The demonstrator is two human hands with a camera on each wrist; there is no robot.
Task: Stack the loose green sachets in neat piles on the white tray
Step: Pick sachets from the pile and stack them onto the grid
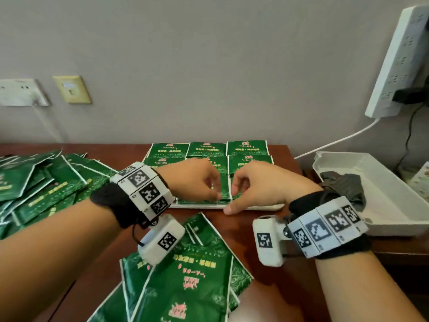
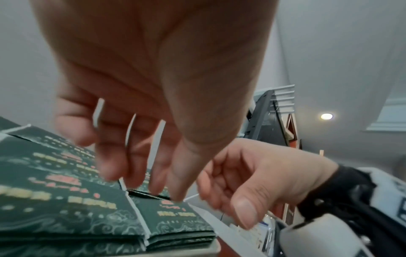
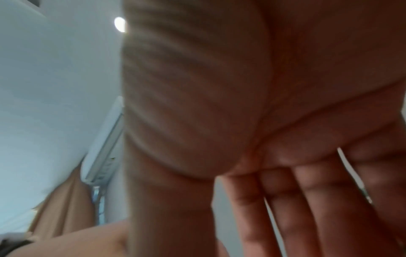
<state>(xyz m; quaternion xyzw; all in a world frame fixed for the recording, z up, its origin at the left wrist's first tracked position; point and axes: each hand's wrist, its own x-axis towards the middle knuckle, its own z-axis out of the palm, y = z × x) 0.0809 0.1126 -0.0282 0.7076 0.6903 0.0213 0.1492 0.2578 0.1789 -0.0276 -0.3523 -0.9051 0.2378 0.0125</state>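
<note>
A flat white tray (image 1: 262, 207) at the back of the brown table carries several piles of green sachets (image 1: 206, 148) set in rows. My left hand (image 1: 217, 194) hangs over the front middle pile (image 1: 224, 191), its fingers pointing down with the tips touching the top sachet (image 2: 171, 217). My right hand (image 1: 232, 199) is close beside it at the same pile, fingers loosely curled and thumb stretched toward the tray's front rim. Neither hand visibly holds a sachet. Loose sachets lie in a heap at the left (image 1: 41, 182), and more lie in front under my wrists (image 1: 185, 275).
A white plastic bin (image 1: 336, 154) with something dark (image 1: 343, 184) inside stands at the right edge. A white power strip (image 1: 399, 61) hangs on the wall above it, its cable running down behind the table. Bare tabletop shows between the tray and the front sachets.
</note>
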